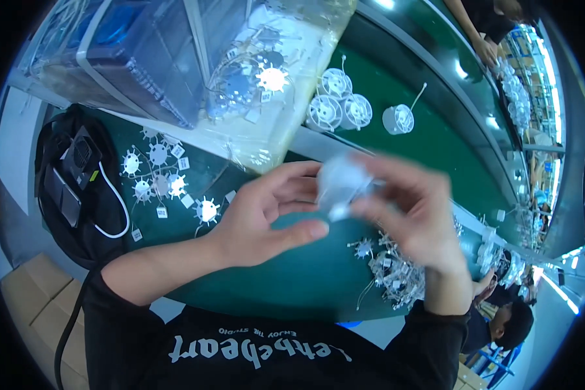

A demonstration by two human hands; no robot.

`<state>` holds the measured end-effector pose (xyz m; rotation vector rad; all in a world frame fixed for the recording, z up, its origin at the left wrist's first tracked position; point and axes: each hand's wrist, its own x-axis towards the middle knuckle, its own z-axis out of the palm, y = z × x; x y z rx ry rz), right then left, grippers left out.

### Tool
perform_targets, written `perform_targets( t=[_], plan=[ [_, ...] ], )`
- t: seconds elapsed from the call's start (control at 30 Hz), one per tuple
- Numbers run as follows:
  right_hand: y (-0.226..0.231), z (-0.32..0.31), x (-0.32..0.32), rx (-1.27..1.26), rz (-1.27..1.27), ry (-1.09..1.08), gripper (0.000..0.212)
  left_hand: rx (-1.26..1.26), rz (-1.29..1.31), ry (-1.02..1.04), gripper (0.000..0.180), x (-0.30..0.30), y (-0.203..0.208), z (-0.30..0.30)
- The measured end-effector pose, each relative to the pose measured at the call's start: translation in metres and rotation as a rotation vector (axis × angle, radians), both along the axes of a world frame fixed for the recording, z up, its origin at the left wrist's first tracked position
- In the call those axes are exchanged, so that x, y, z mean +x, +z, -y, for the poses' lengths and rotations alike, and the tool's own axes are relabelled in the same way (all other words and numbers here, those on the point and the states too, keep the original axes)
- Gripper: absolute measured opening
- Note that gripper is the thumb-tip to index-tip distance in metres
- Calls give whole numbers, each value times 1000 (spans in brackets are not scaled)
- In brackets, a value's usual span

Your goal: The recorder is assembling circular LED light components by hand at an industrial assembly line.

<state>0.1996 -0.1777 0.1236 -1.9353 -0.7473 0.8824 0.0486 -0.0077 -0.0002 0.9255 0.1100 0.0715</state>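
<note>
A white round plastic part (343, 182), smeared by motion, is held up in front of me above the green table. My right hand (413, 211) has its fingers and thumb closed on the part's right side; the hand is blurred too. On the other side my left hand (257, 214) is cupped, thumb and fingers apart, with its fingertips close to the part. Whether they touch it I cannot tell. Below my right hand lies a heap of small wired parts (396, 273). Several silvery star-shaped discs (207, 210) with wires and white tags lie left of my left hand.
White round housings (325, 112) stand on the green conveyor (429, 153) ahead. A clear-wrapped crate (143, 71) and a plastic-covered pad (240, 140) with more discs sit at the back left. A black bag (65, 195) lies far left. Other people work at right.
</note>
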Motion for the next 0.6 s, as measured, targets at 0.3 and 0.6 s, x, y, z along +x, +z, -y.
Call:
perform_targets(
  t=[0.3, 0.6],
  plan=[
    [-96, 19, 417, 375, -29, -765, 23, 841, 417, -74, 43, -6, -10, 8],
    [-130, 42, 459, -723, 1319, -667, 64, 865, 473, -145, 31, -15, -17, 9]
  ],
)
